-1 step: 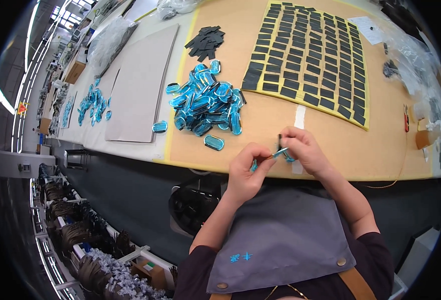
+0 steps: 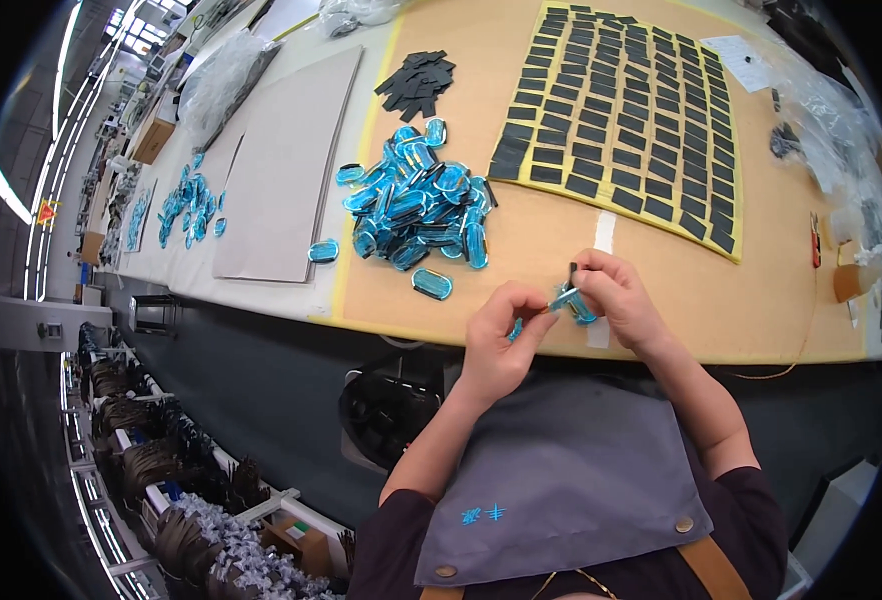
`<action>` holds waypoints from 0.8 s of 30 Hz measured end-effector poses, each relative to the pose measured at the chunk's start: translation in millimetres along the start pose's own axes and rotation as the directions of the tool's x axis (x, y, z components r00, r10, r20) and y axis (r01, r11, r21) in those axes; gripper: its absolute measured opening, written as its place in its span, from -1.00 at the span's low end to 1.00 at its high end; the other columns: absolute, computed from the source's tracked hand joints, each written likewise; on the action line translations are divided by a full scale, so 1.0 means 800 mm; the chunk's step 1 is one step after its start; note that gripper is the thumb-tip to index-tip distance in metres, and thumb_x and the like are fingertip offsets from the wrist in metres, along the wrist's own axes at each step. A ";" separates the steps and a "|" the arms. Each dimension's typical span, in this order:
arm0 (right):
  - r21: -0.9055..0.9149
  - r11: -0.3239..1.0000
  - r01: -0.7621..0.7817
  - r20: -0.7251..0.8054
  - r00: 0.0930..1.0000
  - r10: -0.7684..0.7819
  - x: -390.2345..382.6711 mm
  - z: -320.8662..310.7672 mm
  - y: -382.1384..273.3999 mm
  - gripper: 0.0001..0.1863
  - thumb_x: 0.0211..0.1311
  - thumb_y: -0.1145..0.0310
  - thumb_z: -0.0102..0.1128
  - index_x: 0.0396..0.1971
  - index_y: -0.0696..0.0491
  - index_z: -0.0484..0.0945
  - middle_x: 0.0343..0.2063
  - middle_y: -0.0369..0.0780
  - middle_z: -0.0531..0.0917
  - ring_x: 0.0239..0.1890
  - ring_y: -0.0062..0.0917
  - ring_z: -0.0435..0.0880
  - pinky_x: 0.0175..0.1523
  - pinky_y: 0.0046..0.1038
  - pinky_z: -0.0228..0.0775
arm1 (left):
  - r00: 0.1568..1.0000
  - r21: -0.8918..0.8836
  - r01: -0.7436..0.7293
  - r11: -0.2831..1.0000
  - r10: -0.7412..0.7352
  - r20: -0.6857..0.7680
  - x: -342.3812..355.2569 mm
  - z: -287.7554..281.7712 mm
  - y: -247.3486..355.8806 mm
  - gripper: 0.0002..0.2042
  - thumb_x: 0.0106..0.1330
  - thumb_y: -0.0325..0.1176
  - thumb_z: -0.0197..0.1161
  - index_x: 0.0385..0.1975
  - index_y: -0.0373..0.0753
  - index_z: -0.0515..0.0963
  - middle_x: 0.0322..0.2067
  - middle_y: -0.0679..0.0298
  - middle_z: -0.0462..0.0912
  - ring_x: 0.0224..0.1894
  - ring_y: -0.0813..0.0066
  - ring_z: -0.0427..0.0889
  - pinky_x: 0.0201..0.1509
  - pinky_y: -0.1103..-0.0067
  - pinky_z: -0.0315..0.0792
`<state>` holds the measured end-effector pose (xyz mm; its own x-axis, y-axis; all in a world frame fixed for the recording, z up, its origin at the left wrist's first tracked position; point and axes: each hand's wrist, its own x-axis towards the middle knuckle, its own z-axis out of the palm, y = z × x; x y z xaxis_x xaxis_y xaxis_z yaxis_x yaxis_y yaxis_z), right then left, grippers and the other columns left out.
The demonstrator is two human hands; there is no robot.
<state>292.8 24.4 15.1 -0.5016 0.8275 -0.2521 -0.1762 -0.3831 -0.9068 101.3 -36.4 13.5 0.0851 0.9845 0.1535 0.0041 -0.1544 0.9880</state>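
the left hand point(image 2: 501, 338) pinches a small light-blue piece point(image 2: 563, 299) between thumb and forefinger; the right hand point(image 2: 618, 304) has its thumb and forefinger pressed together at the piece's upper end, with a short black strip point(image 2: 573, 269) standing up by the fingertips. the piece is over the near edge of the tan tabletop point(image 2: 531, 238); it is small and partly covered, so i cannot tell whether the strip is joined to it. just under the right fingers shows a blue-and-black patch point(image 2: 584, 315).

beyond the hands a white tape strip point(image 2: 606, 231) lies on the tabletop. to their left, 1 blue oval patch point(image 2: 431, 284) sits apart, near a heap of blue oval patches point(image 2: 421, 200), with a pile of black strips point(image 2: 417, 82) behind it. past the tape, a yellow sheet point(image 2: 601, 201) carries rows of black rectangles point(image 2: 589, 168).

farther left are a flat grey board point(image 2: 291, 170) and a smaller scatter of blue patches point(image 2: 193, 205); far right, clear plastic wrapping point(image 2: 823, 130) and a red-handled tool point(image 2: 816, 246).
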 end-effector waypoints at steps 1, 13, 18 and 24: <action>0.042 0.999 0.009 -0.059 0.998 -0.006 -0.002 0.000 0.000 -0.89 0.41 0.39 0.07 -0.31 0.08 0.52 -0.49 -0.48 0.48 -0.44 -0.87 0.35 -0.36 -0.71 0.17 | 1.000 0.006 -0.001 1.000 0.001 -0.012 0.002 0.004 -0.004 -0.78 0.30 -0.68 0.27 -0.12 -0.34 0.44 -0.23 0.29 0.51 -0.25 0.65 0.52 -0.19 0.70 0.44; 0.288 0.957 0.036 -0.254 0.966 0.040 0.019 -0.003 0.007 -0.88 0.42 0.38 0.05 -0.36 0.03 0.43 -0.56 -0.46 0.37 -0.61 -0.82 0.23 -0.56 -0.67 0.00 | 0.845 0.097 -0.531 0.842 0.520 0.122 0.015 0.028 -0.010 -0.79 0.26 -0.68 0.27 -0.17 -0.33 0.45 -0.35 0.12 0.58 -0.31 0.37 0.61 -0.21 0.56 0.49; 0.540 0.836 0.102 -0.235 0.971 0.033 0.027 -0.032 0.009 -0.88 0.33 0.33 0.00 -0.32 0.06 0.41 -0.40 -0.24 0.56 -0.55 -0.68 0.43 -0.57 -0.67 0.17 | 0.985 0.393 -0.148 0.908 0.100 0.139 0.031 0.004 0.007 -0.82 0.21 -0.60 0.31 -0.21 -0.34 0.53 -0.20 0.05 0.62 -0.20 0.04 0.63 -0.13 0.39 0.52; 0.439 0.880 0.182 -0.319 0.947 -0.037 0.020 -0.036 0.012 -0.96 0.24 0.44 -0.02 -0.39 0.05 0.42 -0.41 -0.21 0.62 -0.60 -0.62 0.47 -0.48 -0.61 0.33 | 0.955 0.725 -0.137 0.675 0.283 -0.084 0.044 -0.030 0.007 -0.74 0.12 -0.41 0.44 -0.23 -0.31 0.57 -0.24 0.08 0.58 -0.14 0.04 0.56 -0.04 0.29 0.44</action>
<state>307.0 45.9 -7.2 -0.1986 0.9288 -0.3129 -0.6183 -0.3665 -0.6953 80.2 -0.2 25.0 -0.0011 0.9037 0.4281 0.7137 -0.2991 0.6334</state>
